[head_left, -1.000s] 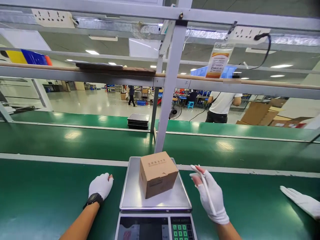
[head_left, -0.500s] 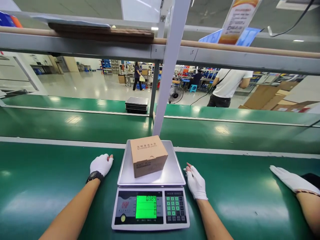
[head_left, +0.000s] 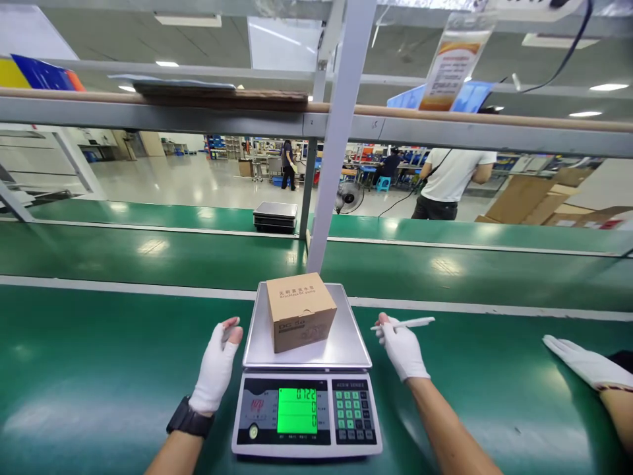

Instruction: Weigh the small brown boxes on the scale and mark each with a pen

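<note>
A brown cardboard box (head_left: 301, 313) printed "Brushless DC pump" sits slightly turned on the silver pan of a weighing scale (head_left: 349, 336). The scale's lit green display (head_left: 297, 410) reads about 0.722. Left of the pan, my left hand (head_left: 216, 369), in a white glove with bare fingertips, is open with thumb and fingers apart, touching neither pan nor box. On the other side, my right hand (head_left: 403, 349), gloved the same way, pinches a slim white pen (head_left: 418, 322) that points out to the right. A black watch (head_left: 189, 418) circles my left wrist.
At the right edge, another person's white-gloved hand (head_left: 583, 363) rests on the green bench top (head_left: 469, 396). A grey upright post (head_left: 336, 132) rises behind the scale, with a shelf rail (head_left: 208, 115) crossing above. A second scale (head_left: 275, 216) stands farther back.
My left hand has turned upward and its fingers have spread. The pen now shows clearly in my right hand. The display reading has dropped, and the view has tilted up slightly.
</note>
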`<action>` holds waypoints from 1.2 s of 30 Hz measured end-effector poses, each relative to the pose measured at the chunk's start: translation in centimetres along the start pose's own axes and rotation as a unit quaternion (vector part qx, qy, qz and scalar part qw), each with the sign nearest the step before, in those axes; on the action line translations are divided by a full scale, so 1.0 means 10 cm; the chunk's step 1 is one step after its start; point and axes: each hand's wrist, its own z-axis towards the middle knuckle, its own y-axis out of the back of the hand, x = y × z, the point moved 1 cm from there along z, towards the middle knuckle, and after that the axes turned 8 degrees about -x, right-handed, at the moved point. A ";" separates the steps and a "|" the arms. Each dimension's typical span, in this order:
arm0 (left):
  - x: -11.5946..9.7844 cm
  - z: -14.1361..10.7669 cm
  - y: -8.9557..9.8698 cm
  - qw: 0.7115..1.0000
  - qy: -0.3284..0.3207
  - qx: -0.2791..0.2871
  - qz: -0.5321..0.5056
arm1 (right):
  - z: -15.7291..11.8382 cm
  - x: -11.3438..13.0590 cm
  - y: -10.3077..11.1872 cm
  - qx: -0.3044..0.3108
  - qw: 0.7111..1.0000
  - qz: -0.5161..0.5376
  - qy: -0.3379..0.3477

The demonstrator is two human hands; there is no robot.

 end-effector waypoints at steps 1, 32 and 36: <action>-0.19 0.03 -0.03 0.998 -0.026 0.016 -0.048 | 0.02 0.25 0.01 -0.008 0.999 0.031 0.026; -0.95 0.00 -0.50 0.958 -0.073 0.165 -0.222 | -0.44 2.22 -0.69 0.193 0.922 -0.116 0.314; -0.99 0.01 -0.50 0.962 -0.069 0.159 -0.210 | -0.44 2.21 -0.70 0.183 0.925 -0.122 0.310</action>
